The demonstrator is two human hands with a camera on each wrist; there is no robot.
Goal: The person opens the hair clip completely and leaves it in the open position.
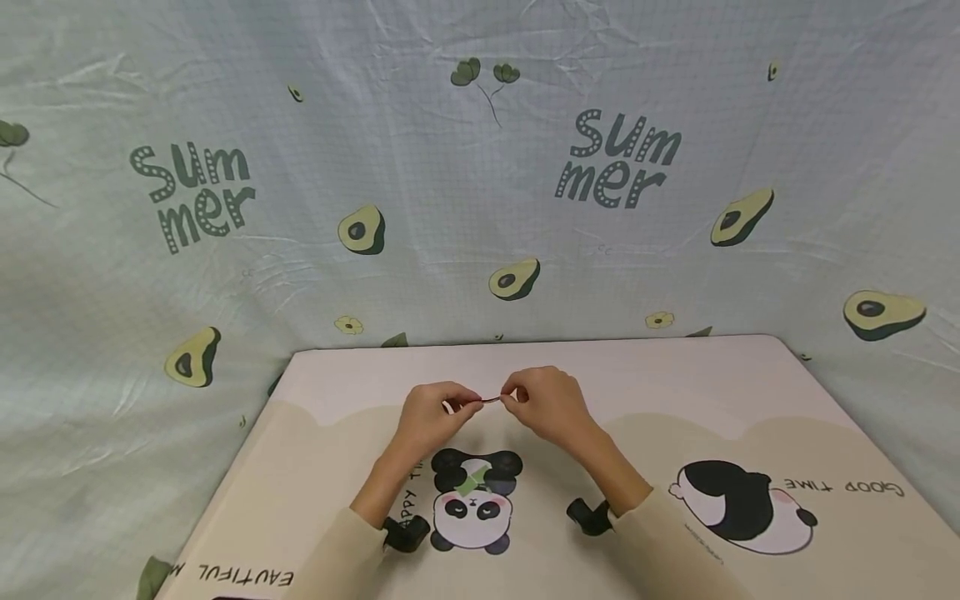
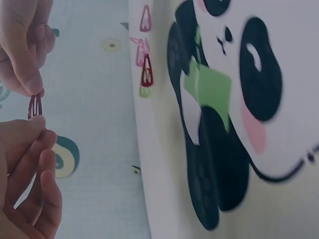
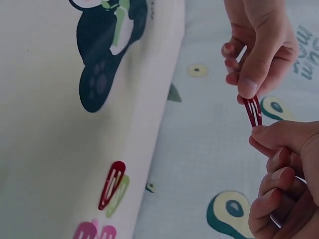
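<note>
A dark red snap hair clip (image 3: 253, 111) stretches between my two hands, above the table near its far side. My left hand (image 1: 437, 414) pinches one end between thumb and forefinger. The other end is pinched by my right hand (image 1: 551, 406) in the same way. In the left wrist view, the left hand (image 2: 30, 167) is below and the right hand (image 2: 24, 42) above, with the clip's slotted middle showing between the fingertips. The clip's ends are hidden under the fingertips.
On the table (image 1: 360, 367) lie another red hair clip (image 2: 147, 70), a light green clip (image 3: 118, 196) partly under it, and pink clips (image 2: 145, 19). The tabletop has panda prints (image 1: 472, 512). Behind it hangs an avocado-patterned cloth (image 1: 450, 167).
</note>
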